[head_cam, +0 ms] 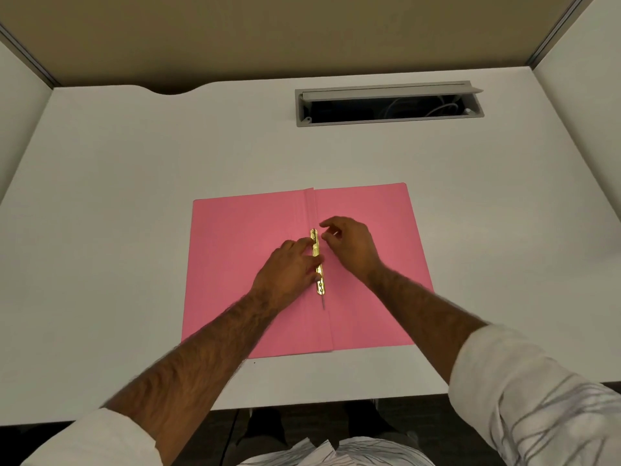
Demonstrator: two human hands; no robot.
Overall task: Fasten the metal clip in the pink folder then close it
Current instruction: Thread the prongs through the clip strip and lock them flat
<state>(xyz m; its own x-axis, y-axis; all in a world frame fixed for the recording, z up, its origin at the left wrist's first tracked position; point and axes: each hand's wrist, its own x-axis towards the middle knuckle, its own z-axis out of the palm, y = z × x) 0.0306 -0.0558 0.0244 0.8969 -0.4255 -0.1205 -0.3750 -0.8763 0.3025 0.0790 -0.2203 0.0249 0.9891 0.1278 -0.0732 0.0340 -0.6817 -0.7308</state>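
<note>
A pink folder (235, 227) lies open and flat in the middle of the white desk. A gold metal clip (319, 284) runs along its spine fold, with a thin prong sticking out at its near end. My left hand (289, 274) lies flat over the middle of the clip, fingers pressing on it. My right hand (349, 243) hovers just right of the clip's far end, fingers curled and slightly apart, holding nothing that I can see.
The white desk (134, 196) has a cable port (389, 104) with its grey lid raised at the back right. Partition walls stand on the left, right and back. The desk's front edge runs close below the folder.
</note>
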